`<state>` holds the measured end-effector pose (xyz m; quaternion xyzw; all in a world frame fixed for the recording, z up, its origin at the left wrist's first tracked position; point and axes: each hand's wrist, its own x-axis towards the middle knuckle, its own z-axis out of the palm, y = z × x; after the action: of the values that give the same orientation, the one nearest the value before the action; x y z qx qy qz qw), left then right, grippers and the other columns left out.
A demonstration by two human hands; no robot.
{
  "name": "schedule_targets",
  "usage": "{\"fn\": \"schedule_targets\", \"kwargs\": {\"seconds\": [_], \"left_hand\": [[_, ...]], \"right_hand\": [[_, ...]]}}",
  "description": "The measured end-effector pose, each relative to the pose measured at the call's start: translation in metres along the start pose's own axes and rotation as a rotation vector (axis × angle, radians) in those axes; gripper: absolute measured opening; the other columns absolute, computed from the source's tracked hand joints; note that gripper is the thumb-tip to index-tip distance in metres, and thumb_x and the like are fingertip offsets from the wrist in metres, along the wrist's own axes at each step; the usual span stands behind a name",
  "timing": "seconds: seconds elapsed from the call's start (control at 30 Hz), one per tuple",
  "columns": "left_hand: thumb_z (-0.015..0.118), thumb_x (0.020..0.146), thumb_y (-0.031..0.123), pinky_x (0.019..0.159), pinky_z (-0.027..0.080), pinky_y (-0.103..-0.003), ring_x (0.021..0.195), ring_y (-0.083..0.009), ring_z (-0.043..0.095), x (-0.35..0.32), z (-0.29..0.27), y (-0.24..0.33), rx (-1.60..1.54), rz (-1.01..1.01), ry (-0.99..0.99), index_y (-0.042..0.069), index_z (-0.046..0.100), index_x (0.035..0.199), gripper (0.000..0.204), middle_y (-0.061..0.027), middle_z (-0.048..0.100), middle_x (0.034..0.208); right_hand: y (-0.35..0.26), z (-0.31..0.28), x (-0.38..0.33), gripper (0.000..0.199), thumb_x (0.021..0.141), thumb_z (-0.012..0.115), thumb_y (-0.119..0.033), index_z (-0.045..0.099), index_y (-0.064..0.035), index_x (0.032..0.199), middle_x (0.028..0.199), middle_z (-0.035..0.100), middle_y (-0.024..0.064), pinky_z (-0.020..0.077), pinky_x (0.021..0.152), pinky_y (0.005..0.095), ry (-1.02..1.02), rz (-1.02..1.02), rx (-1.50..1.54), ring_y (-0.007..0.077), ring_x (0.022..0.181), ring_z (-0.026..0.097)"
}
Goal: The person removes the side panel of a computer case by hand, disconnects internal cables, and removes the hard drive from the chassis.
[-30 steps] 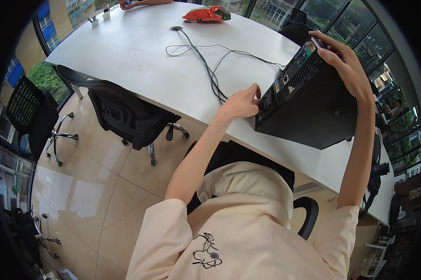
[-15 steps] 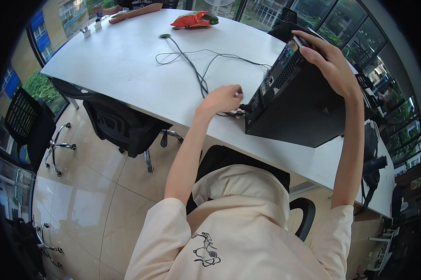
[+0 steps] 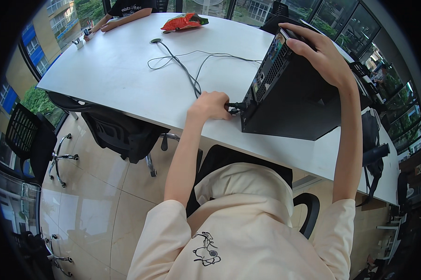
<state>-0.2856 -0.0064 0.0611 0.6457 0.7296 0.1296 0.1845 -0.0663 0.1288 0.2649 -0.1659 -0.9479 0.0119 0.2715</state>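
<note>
A black computer tower (image 3: 297, 100) stands on the white table (image 3: 112, 70) near its front edge, its back panel with ports facing left. My right hand (image 3: 323, 58) grips the tower's top back corner, thumb on the near side and fingers over the top. At the low end of the back panel, my left hand (image 3: 210, 105) is closed on a black power plug (image 3: 237, 107), which meets the panel. Whether the plug is fully seated cannot be seen. Dark cables (image 3: 190, 74) run across the table from a round grommet (image 3: 155, 41) toward my left hand and the tower.
A red and green bag (image 3: 184, 22) lies at the table's far side. Another person's arms (image 3: 126, 19) rest at the far left, near small white cups (image 3: 77, 43). A black chair (image 3: 119, 126) is tucked at the left edge; a black backpack (image 3: 373, 140) sits right of the tower.
My left hand has come down beside the tower's back panel and closed on the power plug. My right hand keeps its grip on the tower. The whole view has shifted slightly.
</note>
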Motion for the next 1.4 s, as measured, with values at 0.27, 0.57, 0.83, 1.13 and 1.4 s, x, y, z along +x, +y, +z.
{"fn": "schedule_targets", "kwargs": {"seconds": [0.27, 0.57, 0.83, 1.13, 1.4], "left_hand": [[0.068, 0.086, 0.012, 0.087, 0.055, -0.047, 0.099, -0.039, 0.07, 0.004, 0.012, -0.007, -0.156, -0.007, 0.262, 0.003, 0.07, 0.104, 0.02, -0.0172, 0.074, 0.097], [0.065, 0.085, 0.007, 0.085, 0.05, -0.043, 0.098, -0.0334, 0.066, 0.019, 0.028, -0.029, -0.375, 0.047, 0.147, 0.004, 0.054, 0.131, 0.048, -0.0176, 0.07, 0.104], [0.074, 0.077, 0.013, 0.08, 0.05, -0.036, 0.089, -0.0236, 0.062, 0.018, 0.004, -0.029, -0.462, 0.095, 0.033, 0.005, 0.057, 0.132, 0.058, -0.0099, 0.065, 0.1], [0.075, 0.073, 0.007, 0.076, 0.051, -0.039, 0.084, -0.0304, 0.066, 0.014, 0.017, -0.025, -0.183, 0.078, 0.203, 0.004, 0.062, 0.122, 0.051, -0.0136, 0.069, 0.086], [0.064, 0.079, -0.004, 0.089, 0.054, -0.041, 0.1, -0.0354, 0.069, -0.015, 0.008, -0.022, -0.266, 0.163, 0.346, 0.002, 0.071, 0.117, 0.039, -0.0176, 0.073, 0.098]], "right_hand": [[-0.003, -0.002, -0.001, 0.064, 0.095, 0.057, -0.059, 0.066, -0.0177, 0.143, 0.116, 0.073, 0.0147, 0.0481, 0.097, 0.0387, -0.011, 0.009, 0.017, 0.0257, 0.098, 0.067], [-0.013, -0.004, -0.002, 0.063, 0.095, 0.056, -0.057, 0.065, -0.017, 0.143, 0.127, 0.072, 0.0158, 0.0468, 0.105, 0.0394, -0.012, 0.011, -0.029, 0.0299, 0.113, 0.068], [-0.011, -0.003, -0.004, 0.065, 0.093, 0.057, -0.058, 0.066, -0.0164, 0.142, 0.132, 0.07, 0.0166, 0.0476, 0.103, 0.0387, 0.018, 0.01, -0.033, 0.0315, 0.115, 0.066], [-0.015, -0.006, -0.001, 0.073, 0.09, 0.059, -0.063, 0.067, -0.0079, 0.138, 0.128, 0.071, 0.0195, 0.0495, 0.102, 0.0395, -0.008, 0.022, 0.023, 0.0349, 0.116, 0.068], [-0.011, -0.005, -0.002, 0.073, 0.091, 0.058, -0.064, 0.067, -0.0084, 0.138, 0.131, 0.07, 0.0191, 0.0484, 0.105, 0.0396, 0.002, 0.024, 0.022, 0.0353, 0.12, 0.066]]}}
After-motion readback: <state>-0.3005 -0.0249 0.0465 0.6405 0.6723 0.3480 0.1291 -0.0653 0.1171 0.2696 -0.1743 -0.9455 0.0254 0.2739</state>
